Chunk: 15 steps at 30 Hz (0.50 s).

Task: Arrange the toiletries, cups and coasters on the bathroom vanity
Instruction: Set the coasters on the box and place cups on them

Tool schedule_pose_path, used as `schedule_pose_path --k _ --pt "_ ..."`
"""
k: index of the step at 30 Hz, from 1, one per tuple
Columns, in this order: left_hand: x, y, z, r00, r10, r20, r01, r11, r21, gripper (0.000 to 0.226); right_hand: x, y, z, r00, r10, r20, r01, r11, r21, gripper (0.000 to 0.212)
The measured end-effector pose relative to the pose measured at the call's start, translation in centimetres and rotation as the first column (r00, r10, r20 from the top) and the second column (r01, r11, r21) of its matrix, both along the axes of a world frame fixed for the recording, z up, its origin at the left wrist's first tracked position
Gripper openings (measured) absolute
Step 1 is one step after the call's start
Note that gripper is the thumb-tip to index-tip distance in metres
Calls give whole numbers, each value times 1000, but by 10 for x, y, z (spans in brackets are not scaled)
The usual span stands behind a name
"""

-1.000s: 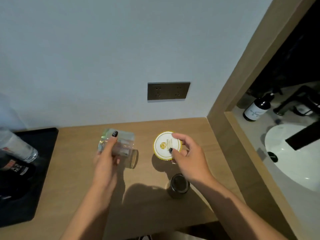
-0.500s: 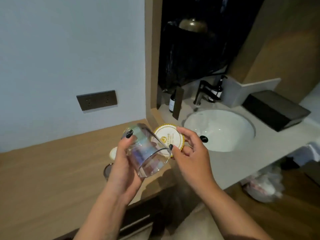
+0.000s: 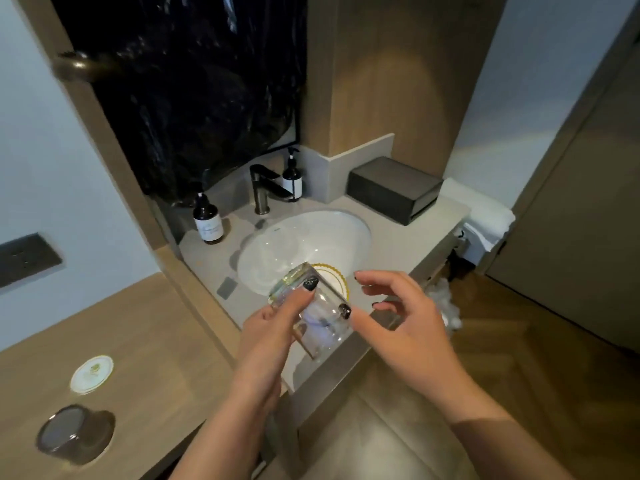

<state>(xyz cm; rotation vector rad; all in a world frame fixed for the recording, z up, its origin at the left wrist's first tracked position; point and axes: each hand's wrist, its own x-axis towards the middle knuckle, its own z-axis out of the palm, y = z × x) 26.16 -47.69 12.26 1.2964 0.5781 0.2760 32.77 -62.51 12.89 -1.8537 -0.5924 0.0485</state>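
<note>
- Clear glass [image 3: 311,317] tilted on its side, held by left hand [image 3: 273,327] over front edge of vanity counter [image 3: 408,237], just in front of sink [image 3: 304,244]; fingers curled round the glass, dark nails showing on its top and right side.
- Round white coaster with gold scalloped rim [image 3: 332,277] right behind the glass, partly hidden by it, over the sink's front rim; cannot tell if it lies on the counter or is held up.
- Right hand [image 3: 408,317] just right of the glass, fingers spread and loosely bent, gripping nothing; thumb tip close to the glass, contact unclear.
- Bare counter strip right of sink runs up to a dark box [image 3: 394,188] at back right; folded white towel [image 3: 485,216] at the counter's far right edge.
- Faucet [image 3: 266,185] behind sink, pump bottle [image 3: 292,178] just right of it, second dark bottle [image 3: 207,216] at back left corner of counter.
- Wooden ledge [image 3: 121,341] to the left, lower, set apart by a wood frame edge: second coaster [image 3: 91,374] flat on it, second glass [image 3: 74,433] standing near the ledge's front edge, the two apart.
- Wall outlet plate [image 3: 27,259] above ledge.
</note>
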Motion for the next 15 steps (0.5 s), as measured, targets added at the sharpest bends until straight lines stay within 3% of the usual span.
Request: schedule_pose_path --k 2,10,15 --pt "23 -9 -5 999 2 -43 -1 1000 20 49 13 -6 -5 1000 19 -14 -21 995 -100 44" --pt "134 -17 -24 989 -71 -131 81 994 74 8 105 -9 -27 989 -28 -148 -16 957 -288 75" --pt "216 -19 -25 974 -185 -131 204 967 151 13 179 -9 -33 988 -94 -126 60 967 -249 74"
